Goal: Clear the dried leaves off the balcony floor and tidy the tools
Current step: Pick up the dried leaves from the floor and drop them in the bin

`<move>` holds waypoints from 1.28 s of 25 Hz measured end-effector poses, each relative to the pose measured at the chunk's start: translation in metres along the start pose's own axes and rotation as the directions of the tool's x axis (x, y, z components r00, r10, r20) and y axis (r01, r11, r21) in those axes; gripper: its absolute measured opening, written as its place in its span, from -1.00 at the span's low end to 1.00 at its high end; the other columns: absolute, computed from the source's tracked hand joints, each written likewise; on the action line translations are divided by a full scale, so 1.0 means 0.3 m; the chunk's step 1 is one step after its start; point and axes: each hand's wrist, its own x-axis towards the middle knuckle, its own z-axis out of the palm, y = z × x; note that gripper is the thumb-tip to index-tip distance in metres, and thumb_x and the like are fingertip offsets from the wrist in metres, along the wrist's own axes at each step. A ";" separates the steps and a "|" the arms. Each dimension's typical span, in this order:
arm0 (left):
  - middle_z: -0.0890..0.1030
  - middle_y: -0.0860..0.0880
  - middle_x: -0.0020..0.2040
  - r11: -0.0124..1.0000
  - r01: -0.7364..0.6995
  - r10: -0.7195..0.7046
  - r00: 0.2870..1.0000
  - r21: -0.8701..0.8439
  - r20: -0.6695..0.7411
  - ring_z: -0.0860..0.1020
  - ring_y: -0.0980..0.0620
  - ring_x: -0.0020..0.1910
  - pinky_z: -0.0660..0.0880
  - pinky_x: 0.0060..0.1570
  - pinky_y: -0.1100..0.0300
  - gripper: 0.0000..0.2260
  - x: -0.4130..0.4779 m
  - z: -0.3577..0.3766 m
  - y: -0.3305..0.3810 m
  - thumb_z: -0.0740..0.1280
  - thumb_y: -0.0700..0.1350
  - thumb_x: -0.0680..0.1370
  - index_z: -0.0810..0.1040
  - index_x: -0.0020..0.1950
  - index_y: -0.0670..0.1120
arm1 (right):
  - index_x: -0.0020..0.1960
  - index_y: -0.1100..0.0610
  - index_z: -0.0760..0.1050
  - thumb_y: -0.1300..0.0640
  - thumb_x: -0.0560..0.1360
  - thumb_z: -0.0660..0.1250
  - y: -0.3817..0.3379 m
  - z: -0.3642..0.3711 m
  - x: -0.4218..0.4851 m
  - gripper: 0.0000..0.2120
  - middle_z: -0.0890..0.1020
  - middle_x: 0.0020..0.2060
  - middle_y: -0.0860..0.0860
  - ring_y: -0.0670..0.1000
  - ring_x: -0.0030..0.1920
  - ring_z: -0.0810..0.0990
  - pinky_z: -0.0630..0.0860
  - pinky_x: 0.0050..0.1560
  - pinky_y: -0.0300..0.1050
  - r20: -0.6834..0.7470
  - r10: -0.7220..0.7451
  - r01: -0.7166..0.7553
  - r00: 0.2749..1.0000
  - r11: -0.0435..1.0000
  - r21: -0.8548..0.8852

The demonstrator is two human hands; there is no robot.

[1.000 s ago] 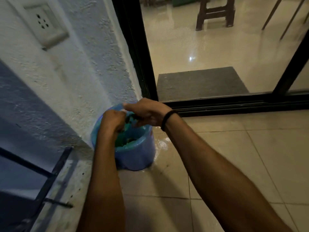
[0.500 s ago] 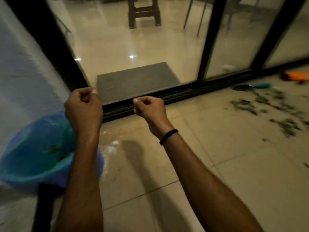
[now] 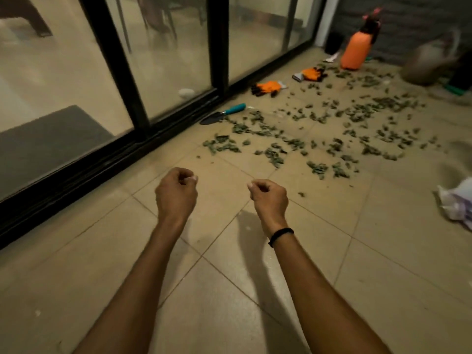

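— Gone from view since half a second ago is the blue bucket. The view has swung right, and the leaves (image 3: pixel 319 129) now spread over the floor (image 3: pixel 229 290) from 12 to 2 o'clock. Where are the hands?

— Left hand (image 3: pixel 176 194) and right hand (image 3: pixel 268 198) hover side by side, apart. Each is curled in a loose fist with nothing visible inside.

— So what could go wrong?

— Bare hands scooping brittle leaves would likely crush them. Crumbs could scatter into the tile joints and the door track (image 3: pixel 102 172) at 10 o'clock, where they are hard to pick out.

— And the tools?

— Trowel (image 3: pixel 222 114) lies at 12 beside the track, its blade just beside the nearest leaves. Gloves (image 3: pixel 267 88) and sprayer (image 3: pixel 356 51) sit farther off at 1, among the litter. A careless sweep could push leaves under them or tip the sprayer.

— Anything else?

— Crumpled paper (image 3: pixel 457 205) at 3 lies near the leaves and could get gathered up with them. Carrying handfuls to a bucket out of sight also risks dropping a trail across the bare tiles near the person.
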 end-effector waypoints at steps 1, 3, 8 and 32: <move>0.67 -0.01 -0.11 0.999 -0.039 0.038 0.997 0.008 0.062 0.61 0.02 -0.12 0.50 -0.06 0.18 -0.88 0.010 0.087 0.001 0.40 -0.09 0.57 0.66 0.07 -0.09 | 0.01 0.14 0.69 0.09 0.49 0.48 0.040 -0.047 0.050 -0.84 0.71 -0.15 -0.03 -0.05 -0.12 0.65 0.61 0.09 -0.06 -0.050 0.010 -0.012 0.999 0.999 -0.030; 0.69 -0.06 -0.08 0.991 -0.126 0.118 0.979 0.040 0.165 0.63 -0.04 -0.09 0.55 -0.02 0.12 -0.86 0.025 0.241 0.006 0.39 -0.12 0.58 0.66 0.10 -0.12 | 0.15 0.20 0.65 0.11 0.50 0.47 0.119 -0.138 0.131 -0.74 0.69 -0.01 0.05 -0.04 -0.04 0.61 0.50 0.09 -0.24 -0.116 0.025 -0.037 0.993 0.994 -0.104; 0.60 -0.15 0.14 0.968 -0.206 0.149 0.930 0.142 0.337 0.61 -0.02 0.01 0.41 0.05 0.25 -0.66 0.037 0.563 -0.009 0.38 -0.18 0.59 0.55 0.37 -0.16 | 0.25 0.22 0.56 0.18 0.53 0.41 0.309 -0.270 0.312 -0.69 0.53 0.25 0.19 0.15 0.21 0.51 0.44 0.20 -0.12 -0.153 0.006 -0.042 0.988 0.972 -0.233; 0.34 -0.12 0.40 0.854 -0.461 0.370 0.865 0.243 0.339 0.31 -0.04 0.19 0.36 0.10 0.12 -0.60 0.396 1.121 -0.028 0.21 -0.07 0.67 0.27 0.51 -0.01 | 0.12 0.11 0.39 0.16 0.64 0.14 0.331 0.052 0.765 -0.90 0.42 0.02 0.04 0.03 -0.03 0.42 0.41 -0.12 -0.09 -0.152 -0.345 0.220 0.926 0.822 -0.525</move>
